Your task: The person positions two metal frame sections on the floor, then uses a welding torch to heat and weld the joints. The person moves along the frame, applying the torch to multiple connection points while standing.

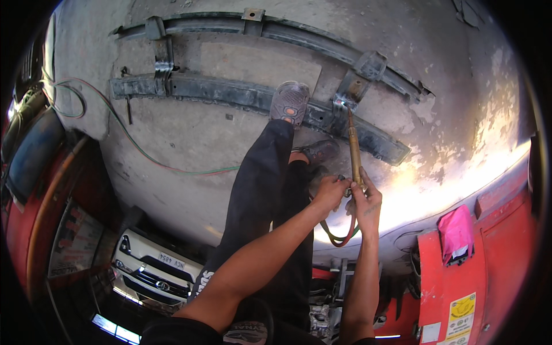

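Overhead, I see my right hand (365,198) gripping a brass cutting torch (355,146), its tip at a steel frame bracket (352,89); my left hand (330,192) pinches its valve.

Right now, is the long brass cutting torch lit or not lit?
Lit: a small bright glow shows at the tip of the brass cutting torch, against the grey metal frame on the floor.

A stained, patchy concrete floor (218,132) carries two long, dark, curved metal beams (241,98) lying roughly parallel, joined by short cross brackets (164,57). A thin red and green hose pair (144,152) snakes across the floor from the left. A grey shoe (289,102) presses on the nearer beam, a second shoe (319,150) just beside it
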The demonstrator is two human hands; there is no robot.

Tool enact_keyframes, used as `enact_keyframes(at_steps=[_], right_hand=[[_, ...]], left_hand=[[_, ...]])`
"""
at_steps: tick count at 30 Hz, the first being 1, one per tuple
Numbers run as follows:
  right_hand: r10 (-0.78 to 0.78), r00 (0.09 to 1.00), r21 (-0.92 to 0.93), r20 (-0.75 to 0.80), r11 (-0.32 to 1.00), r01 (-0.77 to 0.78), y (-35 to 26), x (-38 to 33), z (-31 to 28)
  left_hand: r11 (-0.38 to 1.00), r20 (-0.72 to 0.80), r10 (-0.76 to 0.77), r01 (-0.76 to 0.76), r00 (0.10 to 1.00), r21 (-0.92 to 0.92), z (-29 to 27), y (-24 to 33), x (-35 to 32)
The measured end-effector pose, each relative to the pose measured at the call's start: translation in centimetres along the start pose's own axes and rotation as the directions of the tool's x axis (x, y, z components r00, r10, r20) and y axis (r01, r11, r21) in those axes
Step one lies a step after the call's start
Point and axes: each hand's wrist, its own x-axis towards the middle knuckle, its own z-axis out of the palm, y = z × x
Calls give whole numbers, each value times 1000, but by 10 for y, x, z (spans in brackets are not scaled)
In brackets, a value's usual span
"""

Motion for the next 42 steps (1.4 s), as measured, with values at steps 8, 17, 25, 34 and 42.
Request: enact_keyframes(at_steps=[8, 17, 25, 34, 42], right_hand=[[-17, 1000, 17, -9, 1000, 18, 6, -1, 4], [-14, 999, 14, -46, 1000, 15, 7, -2, 1], [10, 1000, 31, -22, 999, -10, 8, -2, -1], [14, 1000, 62, -27, 998, -12, 3, -4, -2], [21, 999, 84, -25, 996, -18, 2, -3, -2]], left_hand=[[999, -19, -7, 8, 1000, 37, 0, -6, 4], [996, 37, -30, 26, 999, 89, -2, -8, 1], [995, 71, -97, 96, 993, 13, -2, -3, -5], [994, 64, -103, 104, 993, -15, 1, -12, 2], [996, 56, -88, 88, 995, -1, 3, -14, 4]])
